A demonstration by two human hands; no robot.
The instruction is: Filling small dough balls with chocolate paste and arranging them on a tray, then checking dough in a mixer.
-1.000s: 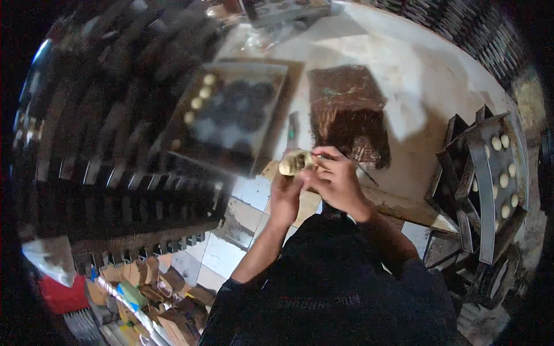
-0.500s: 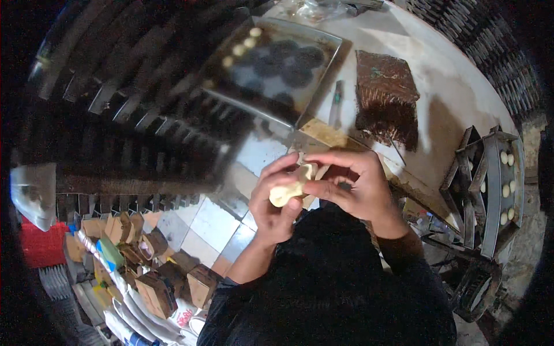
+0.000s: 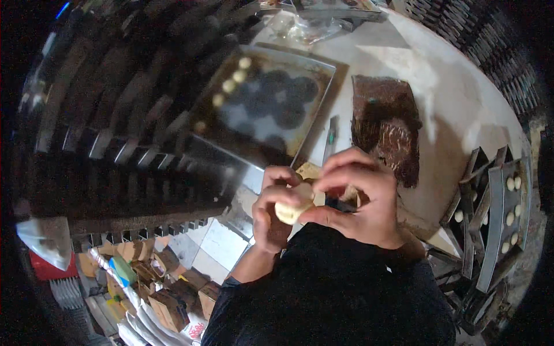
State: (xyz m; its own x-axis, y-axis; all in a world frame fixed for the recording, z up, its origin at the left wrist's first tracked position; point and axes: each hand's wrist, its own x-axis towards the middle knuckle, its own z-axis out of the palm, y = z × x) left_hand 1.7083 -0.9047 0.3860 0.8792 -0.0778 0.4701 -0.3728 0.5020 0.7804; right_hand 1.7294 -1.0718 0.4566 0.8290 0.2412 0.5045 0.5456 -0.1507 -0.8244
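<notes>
A pale yellow piece of dough point(image 3: 288, 213) sits between my two hands in front of my chest. My left hand point(image 3: 273, 213) wraps round it from the left, fingers curled over its top. From the right, my right hand point(image 3: 360, 196) pinches at the dough's edge with thumb and fingertips. Beyond my hands lies a metal baking tray point(image 3: 320, 98) with dark round marks on its base. Several small dough balls point(image 3: 229, 86) form a row along the tray's left side. A slab of dark brown, layered filling point(image 3: 385, 124) rests on the table, right of the tray.
A knife point(image 3: 330, 138) lies between tray and slab. Metal trays point(image 3: 490, 230) with dough balls are stacked at the right. Dark racks point(image 3: 115, 127) fill the left. Cardboard boxes point(image 3: 167, 308) and white sacks point(image 3: 144, 323) stand on the floor, lower left. Clear plastic point(image 3: 306, 27) lies at the back.
The dough looks rounder and more gathered than before, its long shape shortened. My right fingers have shifted over its edge. The whole view has tilted slightly, so the table appears lower.
</notes>
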